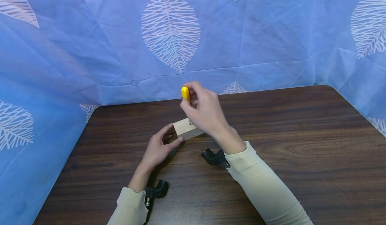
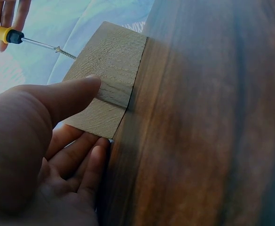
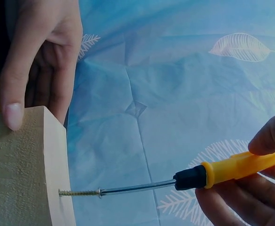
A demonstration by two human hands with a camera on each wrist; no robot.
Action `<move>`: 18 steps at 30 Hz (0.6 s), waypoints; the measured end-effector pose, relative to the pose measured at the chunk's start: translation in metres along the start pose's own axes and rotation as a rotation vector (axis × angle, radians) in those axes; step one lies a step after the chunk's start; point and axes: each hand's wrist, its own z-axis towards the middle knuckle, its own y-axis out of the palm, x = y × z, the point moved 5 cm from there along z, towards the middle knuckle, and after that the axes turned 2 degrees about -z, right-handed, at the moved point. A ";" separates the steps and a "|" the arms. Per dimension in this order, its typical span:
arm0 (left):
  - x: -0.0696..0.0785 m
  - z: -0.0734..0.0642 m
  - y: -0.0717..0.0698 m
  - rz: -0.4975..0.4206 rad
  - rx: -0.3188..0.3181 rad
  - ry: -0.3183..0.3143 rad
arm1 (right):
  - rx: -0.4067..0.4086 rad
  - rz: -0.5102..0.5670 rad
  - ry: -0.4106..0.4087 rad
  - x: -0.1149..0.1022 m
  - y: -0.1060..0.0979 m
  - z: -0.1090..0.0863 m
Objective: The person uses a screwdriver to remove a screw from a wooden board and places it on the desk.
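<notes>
A pale wooden block point(image 1: 187, 131) lies on the dark table, and my left hand point(image 1: 158, 148) grips its left end between thumb and fingers. My right hand point(image 1: 208, 113) holds a screwdriver by its yellow handle point(image 3: 238, 168), upright over the block. In the right wrist view the screwdriver's metal shaft point(image 3: 139, 187) meets the head of a screw point(image 3: 81, 193). The screw's point is in the block's top face, with most of its thread still showing. From the left wrist view, the thumb presses the near side of the block point(image 2: 111, 66).
The brown wood-grain table point(image 1: 301, 144) spreads out around both hands. A blue cloth with white leaf prints point(image 1: 256, 34) hangs behind and to the left of it. Black wrist mounts point(image 1: 156, 190) sit at both sleeve cuffs.
</notes>
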 end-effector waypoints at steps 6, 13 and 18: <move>0.002 0.000 0.000 0.014 0.007 0.004 | 0.068 -0.037 -0.057 -0.002 -0.002 0.000; 0.002 0.000 0.000 0.011 0.005 0.002 | 0.063 -0.020 -0.033 -0.003 -0.003 0.000; 0.001 0.000 0.000 0.007 0.002 0.000 | 0.066 -0.026 -0.032 -0.002 -0.003 0.000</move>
